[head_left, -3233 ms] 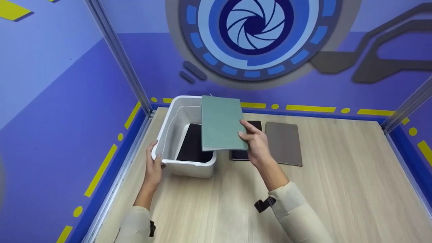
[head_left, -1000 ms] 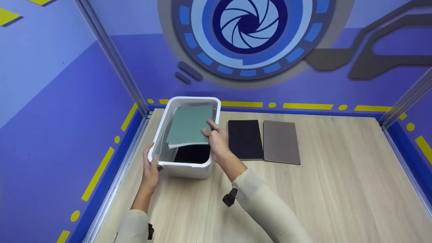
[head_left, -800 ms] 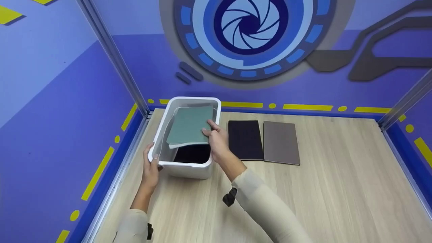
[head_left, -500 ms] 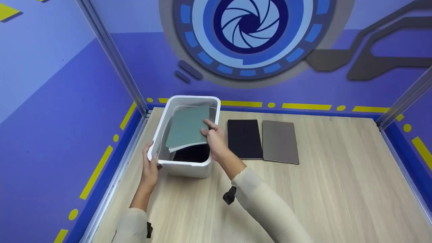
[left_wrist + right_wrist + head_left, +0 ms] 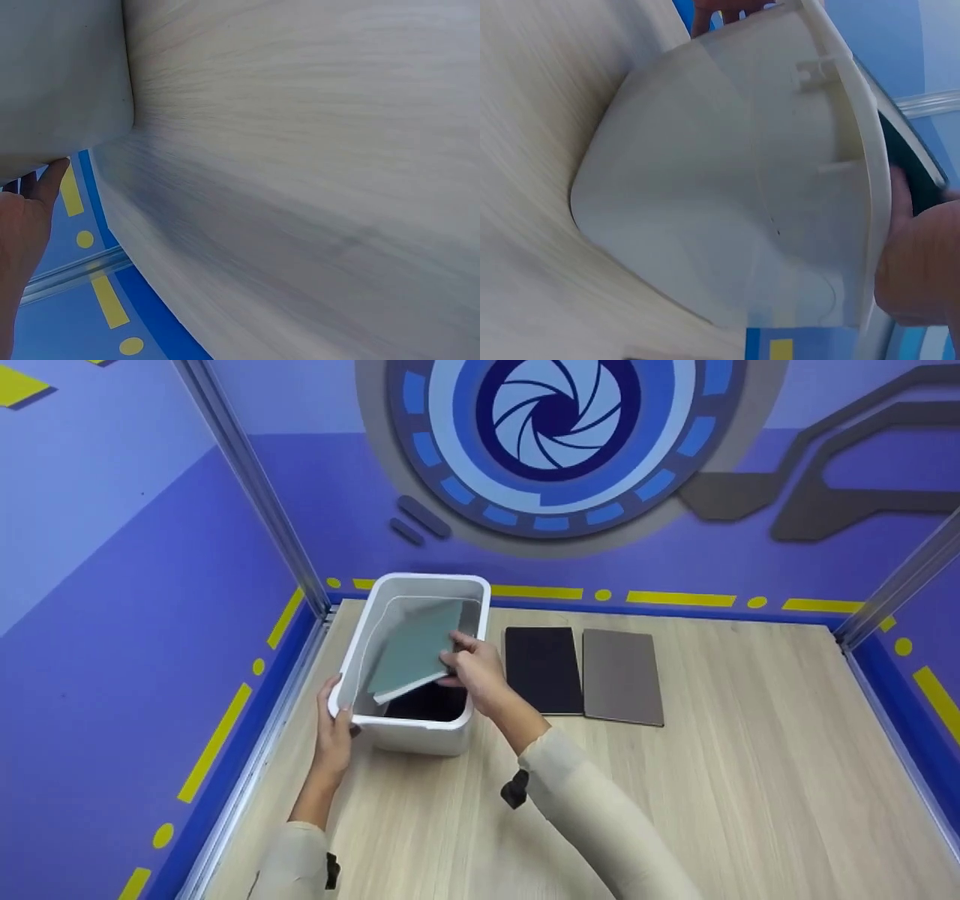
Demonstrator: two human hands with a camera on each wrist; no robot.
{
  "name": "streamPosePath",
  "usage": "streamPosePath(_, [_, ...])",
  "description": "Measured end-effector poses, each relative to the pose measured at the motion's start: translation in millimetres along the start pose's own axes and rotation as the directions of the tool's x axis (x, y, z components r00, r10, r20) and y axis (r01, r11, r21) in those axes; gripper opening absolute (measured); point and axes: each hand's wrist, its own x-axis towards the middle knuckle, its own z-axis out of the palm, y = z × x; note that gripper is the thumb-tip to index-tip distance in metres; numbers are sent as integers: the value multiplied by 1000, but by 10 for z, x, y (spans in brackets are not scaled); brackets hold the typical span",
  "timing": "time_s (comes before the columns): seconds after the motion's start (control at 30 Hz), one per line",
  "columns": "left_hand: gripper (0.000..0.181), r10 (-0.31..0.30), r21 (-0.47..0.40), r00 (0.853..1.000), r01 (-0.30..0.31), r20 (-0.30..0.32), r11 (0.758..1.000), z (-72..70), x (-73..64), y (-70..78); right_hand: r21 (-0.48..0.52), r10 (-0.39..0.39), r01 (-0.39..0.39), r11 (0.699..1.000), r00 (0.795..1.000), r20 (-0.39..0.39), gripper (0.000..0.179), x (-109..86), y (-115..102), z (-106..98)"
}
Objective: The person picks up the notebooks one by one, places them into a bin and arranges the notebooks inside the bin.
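My right hand (image 5: 478,671) pinches the right edge of a green notebook (image 5: 416,649), thumb on top. The notebook lies tilted inside the mouth of a white plastic bin (image 5: 420,739), its left side lower and its white page edge facing me. Below it, a black notebook (image 5: 427,703) shows in the bin. At the bin's near left corner my left hand (image 5: 334,739) grips the rim. From the left wrist, the fingers of that hand (image 5: 30,217) show against the bin wall (image 5: 64,82). The right wrist view has the right hand (image 5: 922,262) over the rim, partly in the bin.
Right of the bin, a black notebook (image 5: 544,671) and a grey-brown notebook (image 5: 622,676) lie side by side on the wooden table (image 5: 720,780). A blue patterned wall (image 5: 585,562) stands close behind. A metal post (image 5: 262,487) rises at the back left corner.
My right hand has carried the green notebook left from over the bin's right side into its mouth. The notebook has since tilted, its near left corner dropping. The left hand stays on the rim.
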Motion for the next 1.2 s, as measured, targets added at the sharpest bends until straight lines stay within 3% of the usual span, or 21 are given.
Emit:
streamPosePath(0.1, [56,-22,5,1000,22,6,1000,-6,11,9,-47,33,-32,998,999,32,44,-22,-6,-22])
streamPosePath(0.3, [56,-36,16,999,35,30,999,-9,16,31,-77,14,-14,997,1000,5,30,-38,21,-47])
streamPosePath(0.67, [55,-56,11,998,55,35,998,-4,6,31,-19,-11,12,1000,999,53,29,-18,67,-103])
streamPosePath(0.97, [56,-44,10,999,44,21,999,-17,29,9,-29,-29,33,999,991,128,29,-16,57,-154])
streamPosePath(1.2, [56,-35,22,999,34,11,999,1,18,-11,40,-43,35,999,975,216,33,-55,32,-247])
